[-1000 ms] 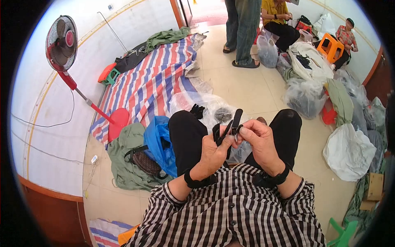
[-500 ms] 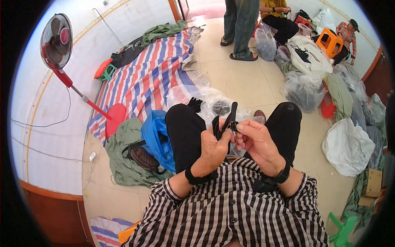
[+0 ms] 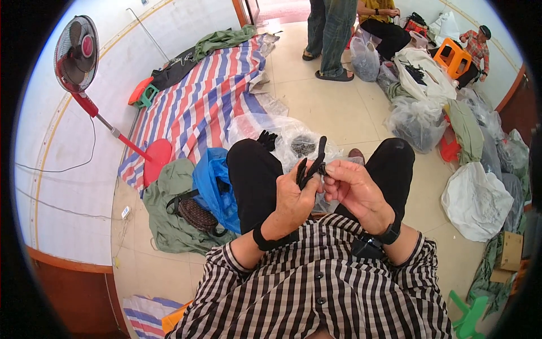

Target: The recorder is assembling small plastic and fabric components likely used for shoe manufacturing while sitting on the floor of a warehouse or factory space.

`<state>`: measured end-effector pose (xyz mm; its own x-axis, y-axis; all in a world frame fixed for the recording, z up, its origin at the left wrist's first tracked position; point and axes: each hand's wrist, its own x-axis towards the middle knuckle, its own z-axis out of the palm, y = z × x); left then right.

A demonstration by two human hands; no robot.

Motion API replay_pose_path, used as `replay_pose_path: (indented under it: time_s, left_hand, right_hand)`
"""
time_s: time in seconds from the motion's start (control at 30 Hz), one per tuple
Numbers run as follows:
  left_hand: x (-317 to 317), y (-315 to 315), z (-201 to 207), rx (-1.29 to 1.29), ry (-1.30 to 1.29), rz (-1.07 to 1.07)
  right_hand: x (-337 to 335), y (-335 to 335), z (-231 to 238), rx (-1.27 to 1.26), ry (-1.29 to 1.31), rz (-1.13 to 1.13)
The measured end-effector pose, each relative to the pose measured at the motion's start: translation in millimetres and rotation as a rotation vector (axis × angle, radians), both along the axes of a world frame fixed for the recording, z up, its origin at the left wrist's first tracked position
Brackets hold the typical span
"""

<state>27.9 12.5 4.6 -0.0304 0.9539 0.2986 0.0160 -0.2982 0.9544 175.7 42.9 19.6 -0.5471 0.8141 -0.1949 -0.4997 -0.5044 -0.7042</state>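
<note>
Your left hand (image 3: 291, 198) is closed around black straps (image 3: 322, 150), thumb pressed against them, and your right hand (image 3: 361, 192) pinches a small dark piece (image 3: 321, 169) of them between thumb and fingers; it's too small to make out clearly. The straps are held up between your knees, one end pointing away beyond your fingertips, with your hands almost touching. Beyond your left knee, a black bundle (image 3: 267, 139) lies on clear plastic (image 3: 244, 127), beside the near right edge of the striped sheet (image 3: 197, 101) on the floor (image 3: 339, 116). Left of that knee sits a blue bag (image 3: 208, 181), next to the right edge of a green cloth (image 3: 161, 234) that carries a brown bag (image 3: 195, 213)
</note>
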Motion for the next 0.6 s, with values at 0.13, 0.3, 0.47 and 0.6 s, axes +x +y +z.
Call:
replay_pose_path:
  time_s: [0.13, 0.3, 0.47, 0.6]
  left_hand:
    - [-1.9, -1.2, 0.9, 0.023, 0.029, 0.015]
    - [-0.8, -4.1, 0.0, 0.082, 0.019, 0.039]
    - [-1.4, -3.6, -0.6, 0.090, -0.032, -0.008]
    - [-4.3, -3.3, -7.2, 0.081, 0.071, -0.005]
  right_hand:
    - [-3.0, -2.6, -0.2, 0.058, -0.018, 0.000]
    - [-6.3, -6.8, 5.4, 0.141, -0.041, -0.054]
    - [-4.4, -4.1, 4.9, 0.101, -0.027, -0.009]
    - [-4.0, -5.2, 5.3, 0.078, -0.002, -0.007]
